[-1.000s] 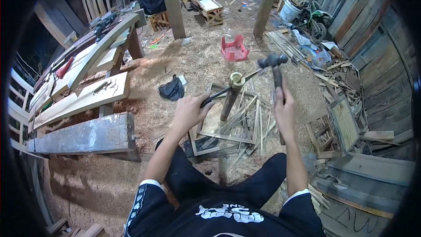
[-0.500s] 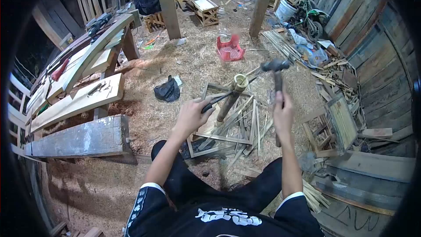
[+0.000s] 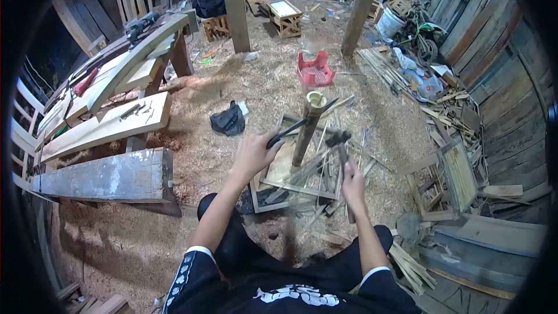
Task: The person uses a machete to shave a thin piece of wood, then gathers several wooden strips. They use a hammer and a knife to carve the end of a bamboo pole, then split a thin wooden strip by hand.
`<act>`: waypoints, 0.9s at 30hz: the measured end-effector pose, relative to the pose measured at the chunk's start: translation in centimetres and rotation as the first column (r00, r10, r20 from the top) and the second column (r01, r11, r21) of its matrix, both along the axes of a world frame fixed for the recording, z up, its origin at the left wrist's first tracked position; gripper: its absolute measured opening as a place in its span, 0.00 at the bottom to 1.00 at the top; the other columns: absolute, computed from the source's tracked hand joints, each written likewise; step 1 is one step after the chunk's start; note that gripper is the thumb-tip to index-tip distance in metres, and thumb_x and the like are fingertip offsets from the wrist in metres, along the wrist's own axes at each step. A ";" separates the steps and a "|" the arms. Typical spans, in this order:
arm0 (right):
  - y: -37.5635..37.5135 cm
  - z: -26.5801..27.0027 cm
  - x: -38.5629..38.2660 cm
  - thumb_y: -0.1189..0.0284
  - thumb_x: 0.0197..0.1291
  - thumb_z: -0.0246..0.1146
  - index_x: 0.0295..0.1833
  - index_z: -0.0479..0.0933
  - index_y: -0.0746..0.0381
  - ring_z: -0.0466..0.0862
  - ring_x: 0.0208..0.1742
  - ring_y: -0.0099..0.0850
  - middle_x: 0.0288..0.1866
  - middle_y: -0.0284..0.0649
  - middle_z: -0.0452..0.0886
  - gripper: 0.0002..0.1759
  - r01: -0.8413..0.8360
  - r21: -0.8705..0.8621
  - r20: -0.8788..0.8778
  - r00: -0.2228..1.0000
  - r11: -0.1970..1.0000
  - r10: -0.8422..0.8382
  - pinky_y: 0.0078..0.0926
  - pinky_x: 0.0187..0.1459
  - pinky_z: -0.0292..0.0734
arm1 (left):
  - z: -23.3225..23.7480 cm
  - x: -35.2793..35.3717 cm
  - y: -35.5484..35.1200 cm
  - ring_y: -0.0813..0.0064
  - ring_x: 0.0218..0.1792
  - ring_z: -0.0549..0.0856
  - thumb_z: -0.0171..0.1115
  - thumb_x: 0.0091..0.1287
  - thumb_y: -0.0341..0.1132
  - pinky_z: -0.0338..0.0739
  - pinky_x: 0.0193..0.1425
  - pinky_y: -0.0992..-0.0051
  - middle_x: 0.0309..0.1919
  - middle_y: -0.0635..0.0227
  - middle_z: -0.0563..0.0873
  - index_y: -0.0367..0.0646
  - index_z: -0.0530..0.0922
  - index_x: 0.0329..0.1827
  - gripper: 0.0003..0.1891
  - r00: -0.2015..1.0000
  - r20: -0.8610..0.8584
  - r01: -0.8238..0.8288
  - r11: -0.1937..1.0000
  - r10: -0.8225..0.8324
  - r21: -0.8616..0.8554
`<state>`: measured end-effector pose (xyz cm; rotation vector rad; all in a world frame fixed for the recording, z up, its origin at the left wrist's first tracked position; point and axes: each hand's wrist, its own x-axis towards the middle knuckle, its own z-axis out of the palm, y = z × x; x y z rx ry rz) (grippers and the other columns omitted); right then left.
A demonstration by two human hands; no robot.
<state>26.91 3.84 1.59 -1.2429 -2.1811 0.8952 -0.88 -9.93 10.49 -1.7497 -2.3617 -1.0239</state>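
My left hand point(image 3: 253, 152) is closed round the handle of a dark-bladed knife point(image 3: 289, 132). Its blade runs up and to the right across a bamboo pole point(image 3: 304, 139), and the pointed tip shows beyond the pole's right side. The pole stands nearly upright, its hollow cut end facing up. In my right hand point(image 3: 353, 189) is a hammer point(image 3: 340, 141), gripped by the handle, its dark head low to the right of the pole. Around the pole's foot lies a rectangular wooden frame point(image 3: 299, 189) with thin strips across it.
A red plastic stool point(image 3: 317, 74) lies ahead on the shavings-covered ground, and a black plastic bag point(image 3: 228, 120) lies to the left. Planks on a workbench point(image 3: 110, 131) fill the left side. Scrap wood point(image 3: 459, 110) piles along the right wall. Two wooden posts point(image 3: 235, 14) rise ahead.
My right hand has brought the hammer down and to the left, from above the pole's top to beside its shaft. My left hand keeps its hold on the knife. The view has shifted slightly.
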 end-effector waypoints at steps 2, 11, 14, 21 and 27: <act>2.3 0.0 -0.9 0.63 0.79 0.51 0.74 0.68 0.67 0.86 0.40 0.41 0.38 0.51 0.86 0.26 0.206 0.254 -0.267 0.954 0.945 -0.137 0.42 0.44 0.77 | 0.5 0.2 0.5 0.54 0.34 0.89 0.68 0.67 0.46 0.82 0.39 0.62 0.38 0.56 0.90 0.47 0.86 0.58 0.20 0.998 0.054 0.026 0.998 -0.023 -0.060; 2.6 5.2 -6.2 0.64 0.78 0.53 0.70 0.67 0.66 0.74 0.23 0.31 0.27 0.38 0.74 0.23 0.193 0.296 -0.333 0.939 0.936 -0.088 0.35 0.26 0.70 | -1.0 -2.2 1.5 0.56 0.30 0.88 0.69 0.66 0.47 0.82 0.35 0.62 0.35 0.60 0.89 0.50 0.86 0.58 0.20 0.993 -0.001 0.120 0.992 -0.120 0.046; 1.6 6.1 -7.4 0.63 0.77 0.55 0.69 0.70 0.67 0.82 0.38 0.43 0.40 0.54 0.82 0.23 0.125 -0.057 0.039 0.992 0.991 -0.123 0.45 0.45 0.75 | -2.4 -3.6 1.7 0.57 0.31 0.88 0.70 0.66 0.48 0.82 0.35 0.63 0.34 0.60 0.89 0.50 0.87 0.57 0.20 0.990 -0.041 0.137 0.990 -0.136 0.025; -0.2 13.2 -6.6 0.56 0.77 0.56 0.73 0.69 0.70 0.78 0.28 0.28 0.33 0.44 0.81 0.32 0.131 -0.076 -0.125 0.982 0.988 -0.140 0.34 0.33 0.75 | -2.0 -4.1 2.0 0.57 0.31 0.88 0.70 0.65 0.51 0.83 0.35 0.64 0.36 0.62 0.90 0.51 0.87 0.56 0.21 0.981 -0.097 0.169 0.986 -0.170 -0.017; 3.6 9.7 -7.9 0.58 0.78 0.54 0.77 0.65 0.66 0.75 0.23 0.25 0.26 0.35 0.77 0.31 0.380 0.055 -0.698 0.676 0.923 -0.236 0.33 0.27 0.71 | -2.9 -4.4 2.2 0.58 0.30 0.89 0.69 0.65 0.54 0.83 0.33 0.65 0.37 0.64 0.90 0.51 0.88 0.53 0.21 0.978 -0.190 0.093 0.996 -0.090 0.006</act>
